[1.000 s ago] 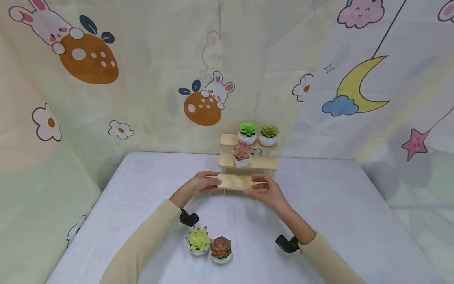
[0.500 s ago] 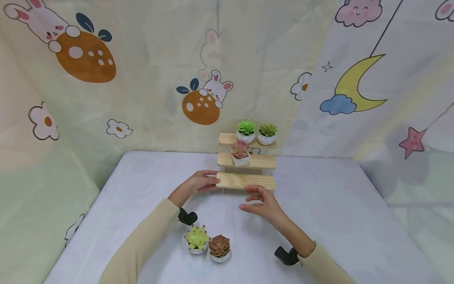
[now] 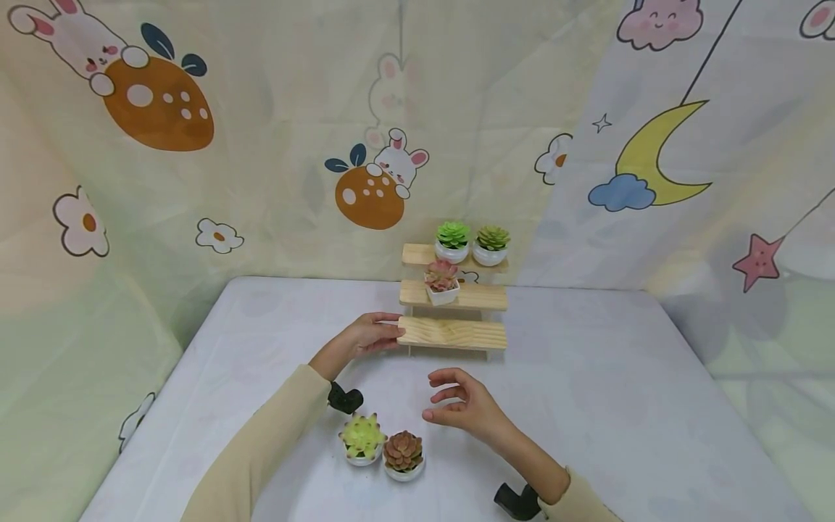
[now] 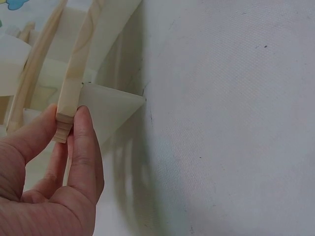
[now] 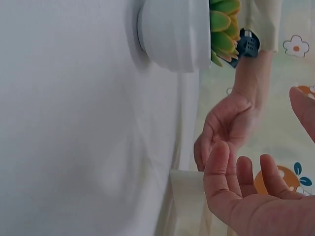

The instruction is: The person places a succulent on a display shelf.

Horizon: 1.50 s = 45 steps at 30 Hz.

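A three-tier wooden display stand stands at the back of the table. My left hand pinches the left end of its lowest shelf between thumb and fingers; the left wrist view shows the shelf end in that pinch. My right hand hovers over the table in front of the stand, fingers loosely bent and holding nothing. Nearest to it is a brown-red succulent in a round white pot. Beside that pot sits a spiky yellow-green succulent, also potted in white.
Two green succulents stand on the top shelf. A pink succulent in a square white pot is on the middle shelf. Behind the table hangs a printed cloth.
My right hand has left the right part of the lowest shelf and moved down toward the two front pots. My left hand keeps its hold on the shelf's left end.
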Motion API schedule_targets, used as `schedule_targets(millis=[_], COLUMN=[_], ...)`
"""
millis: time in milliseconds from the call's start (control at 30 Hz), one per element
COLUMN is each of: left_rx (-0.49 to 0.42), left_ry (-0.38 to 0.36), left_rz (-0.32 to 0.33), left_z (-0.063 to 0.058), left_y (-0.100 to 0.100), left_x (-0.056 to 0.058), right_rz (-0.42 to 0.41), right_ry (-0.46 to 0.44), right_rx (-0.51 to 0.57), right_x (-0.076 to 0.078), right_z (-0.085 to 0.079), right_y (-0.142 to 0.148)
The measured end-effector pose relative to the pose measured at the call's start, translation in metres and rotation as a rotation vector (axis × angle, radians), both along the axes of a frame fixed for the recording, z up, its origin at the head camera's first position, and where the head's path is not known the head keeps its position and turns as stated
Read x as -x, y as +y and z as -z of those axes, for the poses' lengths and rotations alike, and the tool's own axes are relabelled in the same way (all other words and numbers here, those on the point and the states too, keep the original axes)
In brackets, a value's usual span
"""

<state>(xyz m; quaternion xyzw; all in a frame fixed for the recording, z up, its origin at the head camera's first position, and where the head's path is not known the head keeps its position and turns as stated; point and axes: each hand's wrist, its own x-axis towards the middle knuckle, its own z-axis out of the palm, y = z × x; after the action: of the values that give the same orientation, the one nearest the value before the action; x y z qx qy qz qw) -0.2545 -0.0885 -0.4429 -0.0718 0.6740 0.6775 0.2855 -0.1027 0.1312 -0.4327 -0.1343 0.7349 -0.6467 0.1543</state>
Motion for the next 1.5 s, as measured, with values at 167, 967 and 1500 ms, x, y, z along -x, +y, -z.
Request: schedule_targets(millis=[167,967,1500], left_rx=[-0.004,-0.016,-0.032], left_ry=[0.000,-0.010,-0.001], left_rz=[-0.003,-0.016,-0.003], left_z=[0.001,0.004,0.001], left_y=[-0.001,0.000,-0.001], left_x=[0.000,0.002,-0.002], right_rz=[-0.073,-0.280,-0.216], right_ry=[-0.020,0.007,0.020], right_rx=[-0.014,-0.144,-0.190], right_x=[-0.007,-0.022,-0.020], right_z=[0.005,0.030,0.030], right_y=[-0.005,-0.026,-0.020])
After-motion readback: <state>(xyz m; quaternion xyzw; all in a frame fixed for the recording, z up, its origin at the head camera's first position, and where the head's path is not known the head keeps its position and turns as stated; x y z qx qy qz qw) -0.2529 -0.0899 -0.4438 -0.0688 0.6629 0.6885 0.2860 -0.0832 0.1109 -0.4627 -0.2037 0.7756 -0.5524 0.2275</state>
